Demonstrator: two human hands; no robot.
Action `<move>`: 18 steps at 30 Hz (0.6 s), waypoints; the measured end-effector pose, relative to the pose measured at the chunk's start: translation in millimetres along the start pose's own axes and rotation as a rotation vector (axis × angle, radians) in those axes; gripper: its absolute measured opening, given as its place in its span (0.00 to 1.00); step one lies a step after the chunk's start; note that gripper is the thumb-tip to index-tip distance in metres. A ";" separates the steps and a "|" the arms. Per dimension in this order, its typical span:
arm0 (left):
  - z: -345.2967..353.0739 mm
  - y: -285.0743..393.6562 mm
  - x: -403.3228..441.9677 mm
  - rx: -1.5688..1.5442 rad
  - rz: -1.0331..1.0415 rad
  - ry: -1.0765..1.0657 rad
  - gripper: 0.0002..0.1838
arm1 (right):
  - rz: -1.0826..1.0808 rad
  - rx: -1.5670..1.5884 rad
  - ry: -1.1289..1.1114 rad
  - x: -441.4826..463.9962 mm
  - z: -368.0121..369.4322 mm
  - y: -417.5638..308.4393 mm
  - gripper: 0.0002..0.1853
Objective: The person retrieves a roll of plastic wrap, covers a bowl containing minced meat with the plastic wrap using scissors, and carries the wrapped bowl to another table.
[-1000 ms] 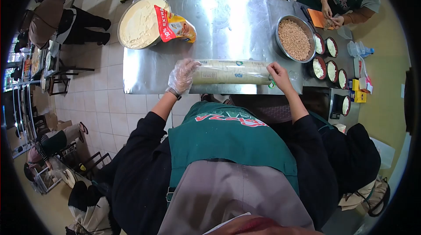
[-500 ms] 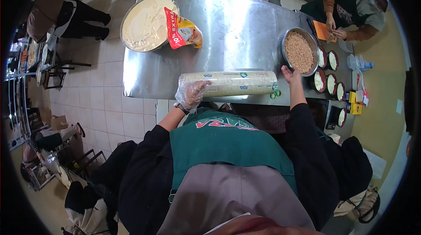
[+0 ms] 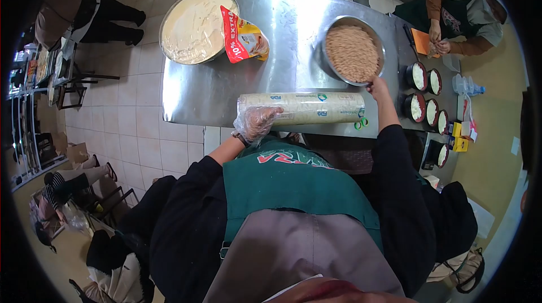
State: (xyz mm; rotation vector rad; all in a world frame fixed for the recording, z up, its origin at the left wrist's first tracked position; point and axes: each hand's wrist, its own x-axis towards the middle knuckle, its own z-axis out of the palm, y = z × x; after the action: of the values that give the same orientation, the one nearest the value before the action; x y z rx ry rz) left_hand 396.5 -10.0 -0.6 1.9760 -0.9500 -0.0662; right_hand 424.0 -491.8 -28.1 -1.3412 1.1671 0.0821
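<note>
My left hand [image 3: 260, 122] wears a clear plastic glove and is closed on the left part of a big roll of plastic wrap [image 3: 305, 105], which lies lengthwise along the near table edge. Bare, my right hand [image 3: 379, 88] pinches the near rim of a round metal bowl [image 3: 331, 67]. Light brown crumbly bits [image 3: 353, 53] fill that bowl, which stands just beyond the roll's right end. Small green rings [image 3: 361, 124] sit by the roll's right end.
On the steel table [image 3: 291, 32], a large pan of pale cream [image 3: 195, 26] stands back left beside a red-and-yellow pouch [image 3: 243, 37]. Several dark bowls with white filling [image 3: 417, 76] line the right side. A co-worker [image 3: 451, 23] handles something near an orange board [image 3: 420, 41].
The metal bowl has slid left across the table, away from the dark bowls. My right hand has closed on its rim. My left hand stays on the roll.
</note>
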 end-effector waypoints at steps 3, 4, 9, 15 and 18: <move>-7.9 7.2 6.4 -0.025 -0.009 -0.028 0.15 | -0.048 -0.205 -0.082 -27.8 31.4 -10.4 0.10; -8.7 7.9 7.0 -0.027 -0.011 -0.031 0.15 | -0.097 -0.276 -0.118 -38.9 39.8 -14.0 0.09; -9.6 10.4 7.8 -0.034 -0.011 -0.040 0.14 | -0.106 -0.365 -0.190 -41.2 43.0 -6.5 0.09; -10.8 11.9 13.7 -0.029 0.021 -0.107 0.14 | -0.098 -0.382 -0.156 -64.5 32.1 1.6 0.11; -1.3 7.3 18.7 -0.049 0.043 -0.086 0.14 | -0.594 -0.594 0.114 -100.3 35.2 6.8 0.14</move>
State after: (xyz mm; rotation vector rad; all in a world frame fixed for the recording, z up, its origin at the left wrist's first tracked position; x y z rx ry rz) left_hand 405.8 -23.2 11.4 1.9198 -1.0367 -0.1500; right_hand 392.8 -407.2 28.5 -2.1983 0.8148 -0.0873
